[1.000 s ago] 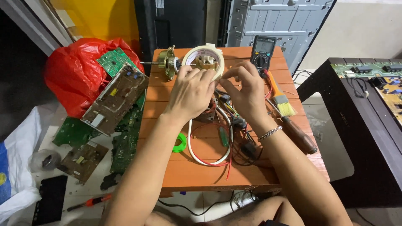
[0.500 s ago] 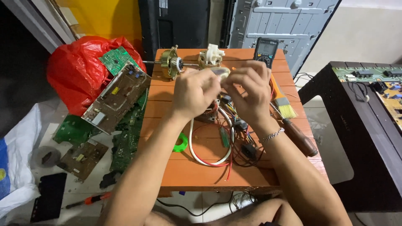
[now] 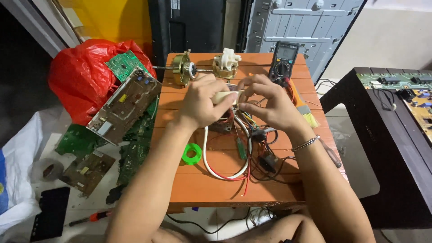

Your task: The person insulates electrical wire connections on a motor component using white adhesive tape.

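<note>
Both hands raised over the middle of the orange wooden table (image 3: 211,189). Left hand (image 3: 201,104) closed around a roll of cream tape (image 3: 223,96), thumb and fingers pressing its side. Right hand (image 3: 265,101) just beside, fingertips pinched narrowly at the same roll's edge, a metal bracelet (image 3: 306,143) on its wrist. Under the hands, partly hidden, a motor part with a bundle of wires (image 3: 252,135), and a white cable loop (image 3: 225,166) with a red wire lying toward the table's near edge. Left of the loop, a small green tape ring (image 3: 192,153) flat on the table. At the table's far edge, a brass motor with a shaft (image 3: 183,68), a white and beige small motor (image 3: 225,62), and a black multimeter (image 3: 283,66). Near the multimeter, a brush with yellow bristles (image 3: 305,110). Left of the table, on the floor, a red plastic bag (image 3: 83,78) and several circuit boards (image 3: 123,105).
</note>
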